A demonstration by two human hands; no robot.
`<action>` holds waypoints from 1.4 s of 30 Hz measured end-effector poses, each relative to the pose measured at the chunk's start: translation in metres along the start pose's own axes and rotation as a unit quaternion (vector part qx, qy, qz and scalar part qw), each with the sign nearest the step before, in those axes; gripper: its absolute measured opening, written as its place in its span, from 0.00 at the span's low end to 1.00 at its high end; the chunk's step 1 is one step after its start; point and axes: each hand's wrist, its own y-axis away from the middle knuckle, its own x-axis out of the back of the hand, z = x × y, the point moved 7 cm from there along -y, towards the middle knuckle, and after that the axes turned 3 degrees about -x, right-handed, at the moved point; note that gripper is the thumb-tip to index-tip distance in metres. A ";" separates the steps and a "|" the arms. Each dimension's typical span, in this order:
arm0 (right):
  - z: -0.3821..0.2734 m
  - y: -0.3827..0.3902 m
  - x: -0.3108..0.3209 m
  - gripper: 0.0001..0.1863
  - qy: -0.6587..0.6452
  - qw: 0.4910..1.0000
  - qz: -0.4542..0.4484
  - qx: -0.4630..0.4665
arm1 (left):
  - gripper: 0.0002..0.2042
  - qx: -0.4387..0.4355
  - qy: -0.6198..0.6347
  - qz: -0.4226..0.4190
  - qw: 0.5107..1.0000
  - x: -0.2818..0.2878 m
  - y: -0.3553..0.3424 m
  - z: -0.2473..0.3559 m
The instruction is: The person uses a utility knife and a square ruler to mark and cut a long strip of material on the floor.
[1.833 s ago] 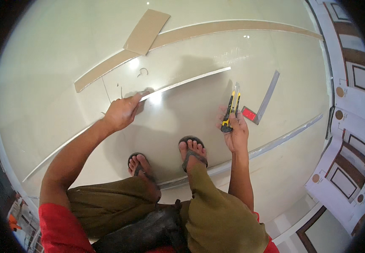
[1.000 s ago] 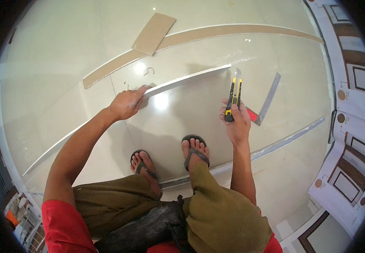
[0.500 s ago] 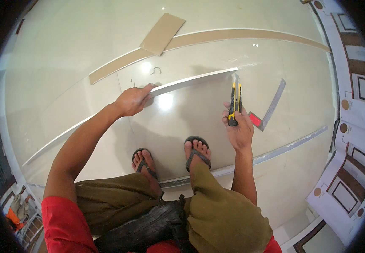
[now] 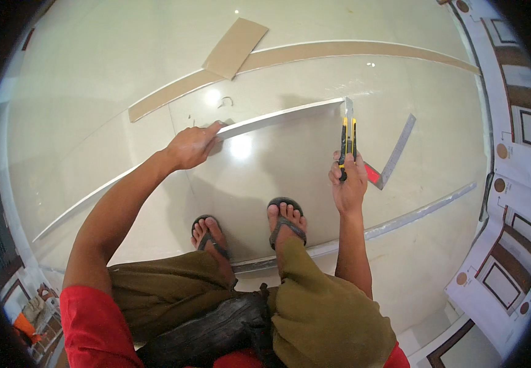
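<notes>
My left hand (image 4: 192, 146) grips the raised far edge of a large pale sheet (image 4: 277, 172) lying on the floor, tilting that edge up. My right hand (image 4: 348, 184) holds a yellow and black utility knife (image 4: 347, 140) upright, its blade tip at the sheet's far right corner (image 4: 345, 101). My two feet in sandals (image 4: 250, 224) stand on the sheet's near part.
A metal try square with a red handle (image 4: 391, 156) lies on the floor right of the knife. A long brown strip (image 4: 314, 52) and a brown cardboard piece (image 4: 235, 46) lie farther away. A pale strip (image 4: 412, 214) runs along the near right. Printed drawing sheets (image 4: 516, 184) lie at the right.
My right hand has lifted the knife off the floor beside the square and brought it up to the sheet's far right corner. My left hand stays on the sheet's lifted edge.
</notes>
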 end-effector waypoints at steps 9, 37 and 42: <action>-0.005 -0.012 -0.005 0.20 0.097 0.992 0.052 -0.056 | 0.18 0.045 -0.010 -0.014 0.999 -0.003 0.006 0.011; -0.021 -0.033 -0.029 0.15 0.266 0.953 0.138 -0.032 | 0.17 0.023 -0.008 0.010 1.000 -0.003 0.005 0.008; -0.017 -0.033 -0.030 0.15 0.285 0.950 0.115 -0.043 | 0.19 0.016 -0.023 0.014 1.000 -0.004 0.008 0.005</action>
